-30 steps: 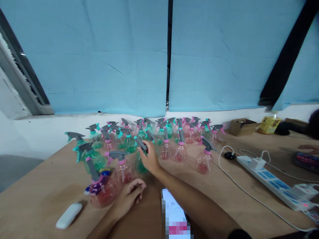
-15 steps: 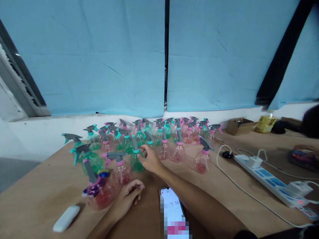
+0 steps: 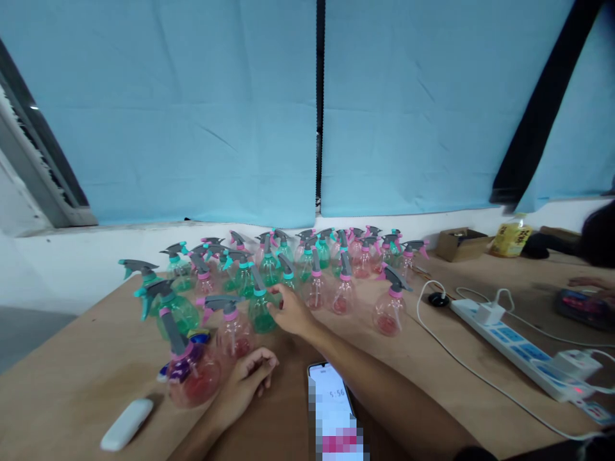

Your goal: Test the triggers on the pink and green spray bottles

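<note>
Several small pink and green spray bottles with grey triggers stand in a cluster [image 3: 307, 262] on the wooden table [image 3: 77, 378]. My right hand [image 3: 291, 312] reaches forward, its fingers against a green spray bottle [image 3: 261, 306] in the front row. My left hand [image 3: 248, 379] rests on the table with fingers loosely curled, beside a near pink spray bottle [image 3: 192, 371], holding nothing that I can see. A phone [image 3: 334, 410] lies between my forearms.
A white oblong case [image 3: 125, 424] lies at the near left. A white power strip [image 3: 521, 352] with cables runs along the right. A cardboard box [image 3: 464, 243] and a yellow pack [image 3: 512, 238] sit at the back right, where another person's hand [image 3: 589, 283] shows.
My right hand has set the green bottle upright in the front row and drawn back slightly while staying against it. My left hand has stayed put.
</note>
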The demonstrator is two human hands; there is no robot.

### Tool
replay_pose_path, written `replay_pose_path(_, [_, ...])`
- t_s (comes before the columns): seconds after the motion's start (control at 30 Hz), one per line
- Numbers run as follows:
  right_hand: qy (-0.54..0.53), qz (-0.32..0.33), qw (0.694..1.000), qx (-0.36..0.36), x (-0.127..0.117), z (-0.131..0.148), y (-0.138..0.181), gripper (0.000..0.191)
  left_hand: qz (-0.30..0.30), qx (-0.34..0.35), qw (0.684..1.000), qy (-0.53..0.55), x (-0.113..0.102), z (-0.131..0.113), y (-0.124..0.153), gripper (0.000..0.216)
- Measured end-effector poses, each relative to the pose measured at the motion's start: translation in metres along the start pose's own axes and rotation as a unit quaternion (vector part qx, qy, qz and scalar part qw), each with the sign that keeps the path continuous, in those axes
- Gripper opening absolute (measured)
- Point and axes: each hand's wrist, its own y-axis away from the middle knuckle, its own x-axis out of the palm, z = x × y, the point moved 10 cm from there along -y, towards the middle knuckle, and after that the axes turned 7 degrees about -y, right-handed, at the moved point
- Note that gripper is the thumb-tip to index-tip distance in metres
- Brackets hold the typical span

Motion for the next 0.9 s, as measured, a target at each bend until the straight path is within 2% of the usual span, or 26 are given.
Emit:
replay_pose_path(0.07, [0.010, -0.047, 0.999, -0.016, -0.013, 0.002, 0.003, 0.020, -0.001, 0.000, 1.000, -0.006, 0.000, -0.001, 0.000, 0.043])
replay_pose_path(0.13, [0.024, -0.129, 0.991, -0.034, -0.032, 0.004, 0.007, 0.018, -0.003, 0.002, 1.000, -0.016, 0.000, -0.002, 0.000, 0.042])
replay_pose_path(0.2, [0.019, -0.210, 0.977, -0.033, -0.050, 0.000, 0.012, 0.026, -0.004, 0.003, 1.000, -0.021, -0.001, -0.001, 0.000, 0.041])
replay_pose_path(0.27, [0.000, -0.257, 0.966, -0.015, -0.060, -0.008, 0.013, 0.041, -0.003, 0.000, 1.000, -0.021, -0.001, 0.000, 0.000, 0.040])
replay_pose_path(0.33, [-0.010, -0.251, 0.968, -0.001, -0.058, -0.015, 0.006, 0.051, -0.002, -0.003, 1.000, -0.023, -0.001, 0.000, 0.000, 0.040])
replay_pose_path(0.5, [0.035, -0.164, 0.984, 0.059, -0.043, -0.026, -0.018, 0.063, -0.015, 0.014, 0.999, -0.047, -0.004, -0.005, -0.001, 0.041])
replay_pose_path(0.57, [0.073, -0.134, 0.984, 0.093, -0.039, -0.030, -0.023, 0.056, -0.013, 0.022, 0.998, -0.050, -0.004, -0.007, -0.001, 0.041])
replay_pose_path(0.63, [0.110, -0.114, 0.982, 0.102, -0.039, -0.028, -0.025, 0.039, -0.010, 0.025, 0.998, -0.056, -0.004, -0.007, 0.000, 0.040])
replay_pose_path(0.73, [0.147, -0.113, 0.980, 0.075, -0.046, -0.019, -0.021, 0.023, -0.009, 0.022, 0.997, -0.072, -0.004, -0.007, 0.000, 0.039])
replay_pose_path(0.9, [0.130, -0.110, 0.985, 0.028, -0.062, -0.006, -0.001, 0.014, -0.007, 0.019, 0.996, -0.081, -0.004, -0.010, -0.001, 0.039])
